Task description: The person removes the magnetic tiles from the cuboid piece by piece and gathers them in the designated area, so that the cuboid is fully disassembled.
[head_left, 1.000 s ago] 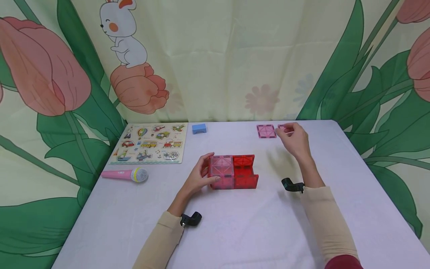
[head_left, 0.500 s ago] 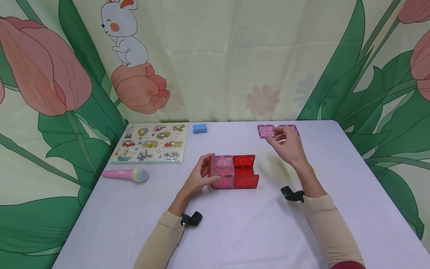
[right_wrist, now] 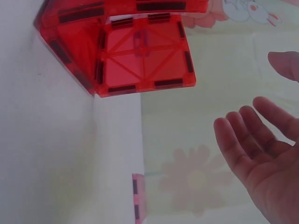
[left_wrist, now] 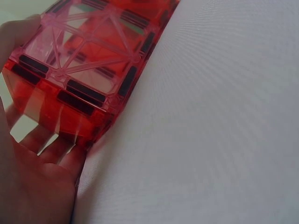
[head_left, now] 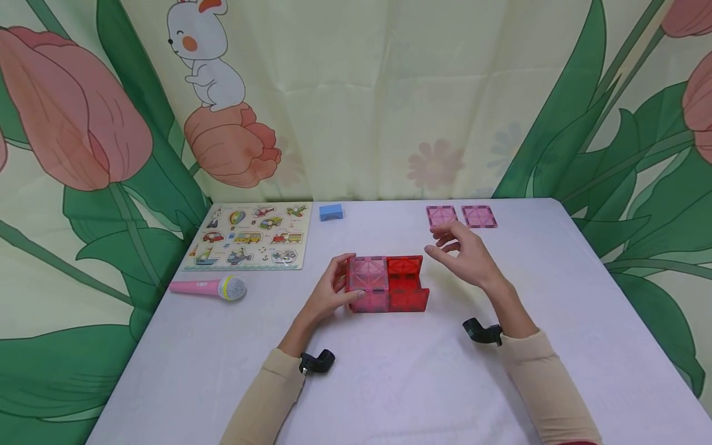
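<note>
A box-like structure of translucent magnetic tiles (head_left: 408,301) stands mid-table, its left half with a pink tile (head_left: 367,272) at the top, its right half red and open above. My left hand (head_left: 328,290) grips the left end, thumb on the front and the other fingers round the side. In the left wrist view, those fingers show behind the red end tile (left_wrist: 56,109). To the right of the structure, my right hand (head_left: 464,250) hovers with relaxed, parted fingers and holds nothing. A red tile (right_wrist: 145,56) juts toward it in the right wrist view.
Two loose pink tiles, a left one (head_left: 441,213) and a right one (head_left: 479,216), lie near the back edge. Farther left are a blue block (head_left: 330,212), a picture puzzle board (head_left: 261,250) and a pink toy microphone (head_left: 206,288). A printed curtain (head_left: 345,111) hangs behind the table.
My right hand has moved left and toward me, away from the loose pink tiles, uncovering the right one. The left hand and the structure have stayed put.
</note>
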Demonstrator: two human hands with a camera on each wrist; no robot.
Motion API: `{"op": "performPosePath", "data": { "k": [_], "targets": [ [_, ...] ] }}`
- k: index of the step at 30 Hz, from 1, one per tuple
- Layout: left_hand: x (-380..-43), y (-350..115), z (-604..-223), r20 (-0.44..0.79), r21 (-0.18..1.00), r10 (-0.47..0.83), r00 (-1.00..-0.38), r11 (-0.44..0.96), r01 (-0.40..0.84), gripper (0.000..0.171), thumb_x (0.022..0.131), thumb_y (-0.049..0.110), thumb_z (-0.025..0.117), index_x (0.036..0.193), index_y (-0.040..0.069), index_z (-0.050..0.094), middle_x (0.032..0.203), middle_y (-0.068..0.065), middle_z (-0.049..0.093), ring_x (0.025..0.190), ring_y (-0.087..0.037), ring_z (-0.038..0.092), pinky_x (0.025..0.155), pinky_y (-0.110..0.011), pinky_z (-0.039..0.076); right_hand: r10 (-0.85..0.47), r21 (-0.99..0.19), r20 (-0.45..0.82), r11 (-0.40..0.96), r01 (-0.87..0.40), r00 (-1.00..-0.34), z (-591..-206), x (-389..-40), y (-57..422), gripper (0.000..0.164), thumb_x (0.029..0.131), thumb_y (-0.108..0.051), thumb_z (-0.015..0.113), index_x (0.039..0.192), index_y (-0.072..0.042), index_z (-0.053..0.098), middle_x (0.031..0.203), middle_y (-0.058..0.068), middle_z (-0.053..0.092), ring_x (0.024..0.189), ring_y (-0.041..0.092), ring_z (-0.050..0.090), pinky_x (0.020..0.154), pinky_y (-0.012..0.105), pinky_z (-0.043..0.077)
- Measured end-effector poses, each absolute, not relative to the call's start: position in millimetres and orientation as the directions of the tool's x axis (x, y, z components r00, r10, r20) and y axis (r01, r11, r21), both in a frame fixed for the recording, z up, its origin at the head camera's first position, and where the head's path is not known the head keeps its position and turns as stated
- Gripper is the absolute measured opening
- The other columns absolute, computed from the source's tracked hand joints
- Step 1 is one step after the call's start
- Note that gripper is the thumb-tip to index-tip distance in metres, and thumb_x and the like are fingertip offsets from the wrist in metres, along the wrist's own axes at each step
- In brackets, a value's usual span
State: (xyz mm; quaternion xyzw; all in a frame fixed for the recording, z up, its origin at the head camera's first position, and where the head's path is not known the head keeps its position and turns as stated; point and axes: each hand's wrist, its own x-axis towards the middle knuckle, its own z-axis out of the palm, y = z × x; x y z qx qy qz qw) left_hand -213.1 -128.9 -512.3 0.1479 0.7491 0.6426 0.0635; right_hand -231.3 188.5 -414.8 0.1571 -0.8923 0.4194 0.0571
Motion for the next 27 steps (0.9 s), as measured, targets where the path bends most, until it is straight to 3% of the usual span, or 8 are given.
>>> {"op": "performPosePath", "data": {
  "k": [6, 13, 22, 27],
  "targets": [
    [-213.6, -128.3, -511.8, 0.095, 0.983, 0.306, -0.947, 0.124, 0.138, 0.079, 0.081, 0.021, 0.080, 0.148, 0.028, 0.037, 0.148, -0.006, 0.047, 0.138, -0.026, 0.047, 0.115, -0.045, 0.043, -0.305, -0.722, 0.243, 0.576, -0.382, -0.921, -414.9, -225.2, 184.6, 0.040, 0.092, -0.026, 0.072, 0.127, -0.009, 0.061, 0.116, 0.010, 0.066, 0.098, 0.020, 0.063, 0.088, 0.032, 0.058],
    [-213.7, -128.7, -511.0, 0.098, 0.984, 0.316, -0.944, 0.112, 0.140, 0.079, 0.081, 0.019, 0.079, 0.148, 0.027, 0.037, 0.148, -0.008, 0.047, 0.138, -0.028, 0.047, 0.115, -0.046, 0.043, -0.404, -0.733, 0.183, 0.551, -0.398, -0.896, -414.6, -220.4, 179.8, 0.038, 0.091, -0.022, 0.073, 0.125, -0.010, 0.061, 0.115, 0.012, 0.066, 0.099, 0.020, 0.062, 0.088, 0.040, 0.058],
    [-213.9, -130.2, -511.2, 0.086, 0.986, 0.318, -0.944, 0.110, 0.127, 0.080, 0.080, 0.022, 0.081, 0.147, 0.028, 0.038, 0.147, -0.007, 0.048, 0.137, -0.027, 0.048, 0.115, -0.046, 0.043, -0.529, -0.763, 0.118, 0.494, -0.418, -0.840, -422.4, -221.1, 172.8, 0.037, 0.087, -0.022, 0.077, 0.119, -0.007, 0.064, 0.111, 0.013, 0.068, 0.096, 0.019, 0.063, 0.082, 0.032, 0.059],
    [-214.5, -130.8, -512.3, 0.092, 0.984, 0.317, -0.944, 0.118, 0.136, 0.081, 0.080, 0.024, 0.081, 0.148, 0.028, 0.038, 0.146, -0.007, 0.048, 0.136, -0.027, 0.048, 0.113, -0.045, 0.044, -0.585, -0.780, 0.071, 0.473, -0.410, -0.808, -425.4, -220.7, 169.0, 0.038, 0.086, -0.023, 0.078, 0.117, -0.007, 0.064, 0.112, 0.014, 0.069, 0.098, 0.019, 0.064, 0.083, 0.035, 0.060]
  ]
}}
